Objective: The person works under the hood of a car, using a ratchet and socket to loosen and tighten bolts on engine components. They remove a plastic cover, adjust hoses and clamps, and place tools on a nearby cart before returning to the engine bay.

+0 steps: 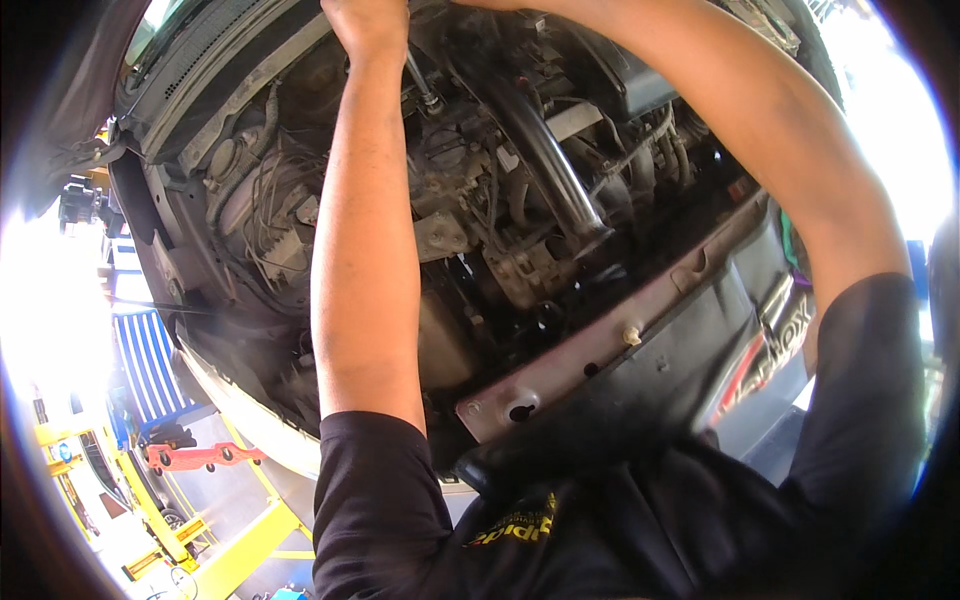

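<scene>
Two bare forearms (368,250) above one engine (510,200) | left hand (368,22): cropped, finger state cannot be told | right hand: beyond upper edge, fingers unseen | one metal shaft (421,80): beside left wrist

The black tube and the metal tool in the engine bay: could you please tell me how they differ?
The black tube is thick; the metal tool is slim. The tube looks glossy black, the tool silvery. The tube's lower end flares; the tool's is a small socket-like tip. Both slant down to the right.
</scene>
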A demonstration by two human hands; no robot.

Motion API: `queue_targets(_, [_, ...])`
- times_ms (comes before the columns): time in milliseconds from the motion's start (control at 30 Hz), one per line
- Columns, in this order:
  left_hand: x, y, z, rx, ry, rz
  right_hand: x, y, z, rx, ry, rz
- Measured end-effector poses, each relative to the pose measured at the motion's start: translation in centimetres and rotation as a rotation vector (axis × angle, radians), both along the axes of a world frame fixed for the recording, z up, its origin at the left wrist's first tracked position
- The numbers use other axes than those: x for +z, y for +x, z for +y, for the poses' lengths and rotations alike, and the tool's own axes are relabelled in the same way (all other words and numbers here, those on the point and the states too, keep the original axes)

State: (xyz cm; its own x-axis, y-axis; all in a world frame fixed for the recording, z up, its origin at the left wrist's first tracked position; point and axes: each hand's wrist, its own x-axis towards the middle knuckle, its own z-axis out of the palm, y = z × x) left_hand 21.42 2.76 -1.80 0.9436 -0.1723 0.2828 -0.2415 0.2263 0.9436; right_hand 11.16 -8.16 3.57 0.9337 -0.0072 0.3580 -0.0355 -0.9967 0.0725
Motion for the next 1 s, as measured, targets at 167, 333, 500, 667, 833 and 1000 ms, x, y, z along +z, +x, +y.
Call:
queue_targets(167, [-0.3,1.6,2.2,-0.548,-0.152,0.103,0.2,-1.5,2.6,-0.045,-0.040,-0.060])
queue_targets(333, [-0.5,2.7,2.4,-0.387,-0.055,0.126,2.2,-0.7,2.5,-0.050,0.038,0.135])
queue_targets(500, [-2.1,-2.0,-1.6,0.474,0.225,-0.425,0.1,2.0,-4.3,0.183,-0.023,0.107])
queue_targets(667, [-0.8,-0.4,0.6,0.304,0.041,-0.234,-0.2,4.3,-2.4,0.294,0.034,0.058])
queue_targets(833, [-1.4,0.2,-0.4,0.134,-0.076,-0.154,-0.6,2.9,-2.6,0.202,0.035,0.048])
queue_targets(1000, [-1.0,0.1,-0.2,-0.070,-0.074,0.008,-0.8,2.5,-3.0,0.173,0.050,0.026])
